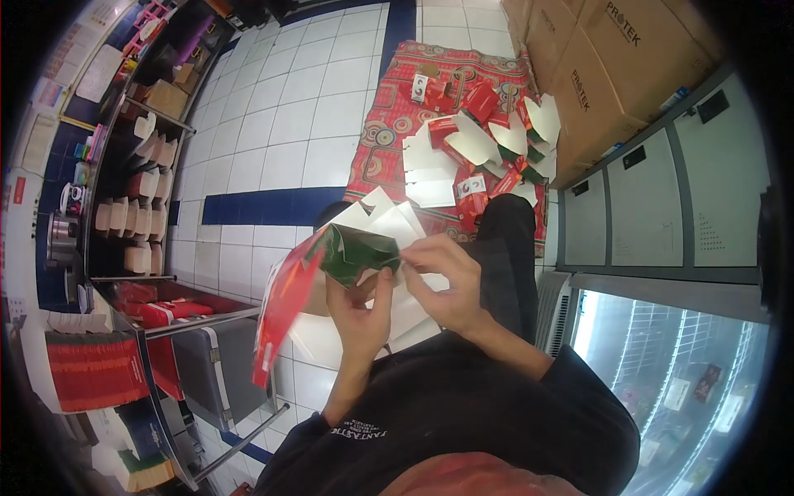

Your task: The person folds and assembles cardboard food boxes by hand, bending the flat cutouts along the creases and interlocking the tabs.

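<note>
A green and red carton (356,253) is held up over my lap, partly folded, its green side facing me. My left hand (361,310) grips its lower edge from below, thumb against the green side. At the carton's right corner my right hand (442,281) pinches the edge between thumb and fingers. A red printed panel (285,310) slants down at the left of the carton; whether it belongs to the same piece I cannot tell. White flat card sheets (397,227) lie on my lap beneath and behind the carton.
Several red, white and green cartons (475,178) lie on a red patterned mat (380,124) ahead. Brown boxes (579,99) and grey lockers (641,207) stand at right, above a lit glass-front cooler (670,355). Shelving (124,107) and a stack of red cards (95,372) are at left.
</note>
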The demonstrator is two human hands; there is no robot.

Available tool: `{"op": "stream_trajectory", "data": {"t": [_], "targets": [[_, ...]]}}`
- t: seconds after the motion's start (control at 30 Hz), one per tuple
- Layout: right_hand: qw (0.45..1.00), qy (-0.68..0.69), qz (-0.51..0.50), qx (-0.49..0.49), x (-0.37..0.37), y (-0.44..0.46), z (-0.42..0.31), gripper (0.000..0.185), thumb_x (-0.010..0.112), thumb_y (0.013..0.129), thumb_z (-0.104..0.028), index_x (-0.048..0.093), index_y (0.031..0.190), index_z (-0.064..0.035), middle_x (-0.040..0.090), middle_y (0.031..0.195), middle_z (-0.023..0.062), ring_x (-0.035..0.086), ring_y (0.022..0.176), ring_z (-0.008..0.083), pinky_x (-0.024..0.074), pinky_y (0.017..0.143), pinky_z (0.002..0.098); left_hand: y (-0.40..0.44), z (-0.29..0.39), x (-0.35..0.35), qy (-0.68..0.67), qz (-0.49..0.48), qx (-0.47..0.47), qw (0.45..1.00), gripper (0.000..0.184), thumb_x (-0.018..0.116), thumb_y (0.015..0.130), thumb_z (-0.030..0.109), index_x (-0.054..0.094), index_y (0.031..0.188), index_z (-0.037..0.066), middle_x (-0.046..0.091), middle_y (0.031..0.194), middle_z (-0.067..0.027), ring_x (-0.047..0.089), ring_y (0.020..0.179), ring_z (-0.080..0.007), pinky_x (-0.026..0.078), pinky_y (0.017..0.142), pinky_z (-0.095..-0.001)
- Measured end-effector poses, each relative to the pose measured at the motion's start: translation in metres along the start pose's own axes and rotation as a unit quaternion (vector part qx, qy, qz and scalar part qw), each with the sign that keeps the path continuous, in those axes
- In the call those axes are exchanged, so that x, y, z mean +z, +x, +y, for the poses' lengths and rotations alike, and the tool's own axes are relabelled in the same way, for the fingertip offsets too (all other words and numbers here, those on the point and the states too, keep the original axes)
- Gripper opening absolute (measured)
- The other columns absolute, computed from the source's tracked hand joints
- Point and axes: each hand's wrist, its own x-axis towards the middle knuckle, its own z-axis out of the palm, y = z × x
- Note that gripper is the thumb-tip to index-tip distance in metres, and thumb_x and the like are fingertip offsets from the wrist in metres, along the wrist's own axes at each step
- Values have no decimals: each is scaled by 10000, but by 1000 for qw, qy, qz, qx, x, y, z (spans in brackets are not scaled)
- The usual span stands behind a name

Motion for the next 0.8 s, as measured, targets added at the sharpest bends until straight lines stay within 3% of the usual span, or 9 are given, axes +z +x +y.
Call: {"op": "stream_trajectory", "data": {"t": [0.07, 0.13, 0.17, 0.2, 0.27, 0.33, 0.43, 0.47, 0.8], "targets": [[998, 48, 18, 36, 2, 0, -1, 428, 761, 900, 123, 791, 1306, -9, 701, 1113, 119, 769, 935, 212, 669, 802, 303, 2, -1, -1, 4, 11, -4, 1000, 616, 705, 997, -125, 458, 1547, -1, 653, 1398, -153, 707, 1250, -257, 658, 986, -363], [983, 102, 54, 144, 5, -5, 1, 484, 745, 896, 127, 769, 1356, -21, 686, 1161, 132, 776, 952, 228, 674, 781, 311, 2, -1, 1, 7, 21, -8, 1000, 613, 724, 989, -106, 462, 1537, -23, 686, 1346, -148, 750, 1165, -245, 656, 957, -348], [983, 102, 54, 143, 6, -5, 4, 484, 745, 896, 127, 769, 1356, -21, 686, 1161, 132, 776, 952, 228, 674, 781, 311, 0, 1, 4, 20, 13, -1, 1000, 629, 726, 981, -117, 458, 1541, -19, 659, 1385, -148, 735, 1207, -251, 660, 960, -351], [998, 30, 22, 41, 7, -4, 9, 494, 743, 892, 126, 767, 1362, -23, 681, 1180, 134, 773, 966, 231, 675, 781, 309, 0, 2, 6, 32, 4, 6, 999, 645, 728, 973, -127, 454, 1546, -14, 633, 1425, -148, 719, 1250, -258, 664, 964, -355], [997, -45, -7, -59, 7, -3, 9, 504, 741, 888, 125, 764, 1368, -25, 677, 1199, 137, 770, 980, 233, 677, 781, 307, 4, -2, 5, 7, 17, 6, 1000, 659, 730, 970, -130, 448, 1553, -7, 624, 1438, -144, 700, 1286, -265, 665, 963, -355], [997, -52, -37, -53, 5, -1, 4, 509, 743, 885, 123, 764, 1371, -27, 678, 1194, 136, 760, 1000, 243, 671, 797, 318, 7, -3, 0, -16, 23, 2, 1000, 701, 698, 979, -165, 399, 1587, 15, 559, 1512, -164, 647, 1361, -321, 661, 1025, -402], [992, -56, -96, -57, 1, 0, 3, 527, 760, 860, 121, 772, 1368, -23, 676, 1229, 147, 750, 1057, 268, 668, 831, 343, 10, -7, -8, -35, 31, 14, 999, 658, 694, 985, -164, 433, 1565, 3, 547, 1516, -159, 648, 1357, -326, 658, 1030, -412], [990, -57, -113, -60, 1, 0, 2, 533, 766, 852, 121, 774, 1366, -21, 675, 1242, 151, 748, 1074, 275, 667, 841, 350, 11, -6, -8, -41, 36, 9, 998, 624, 695, 987, -150, 456, 1546, -8, 607, 1459, -150, 675, 1332, -288, 670, 954, -365], [991, 76, -94, 62, -2, -3, 7, 497, 832, 914, 34, 751, 1401, -15, 636, 1351, 148, 753, 1042, 234, 638, 822, 333, 6, -1, -9, -5, -12, -36, 999, 504, 671, 1036, -98, 505, 1509, -47, 684, 1388, -179, 720, 1272, -278, 644, 982, -352]]}}
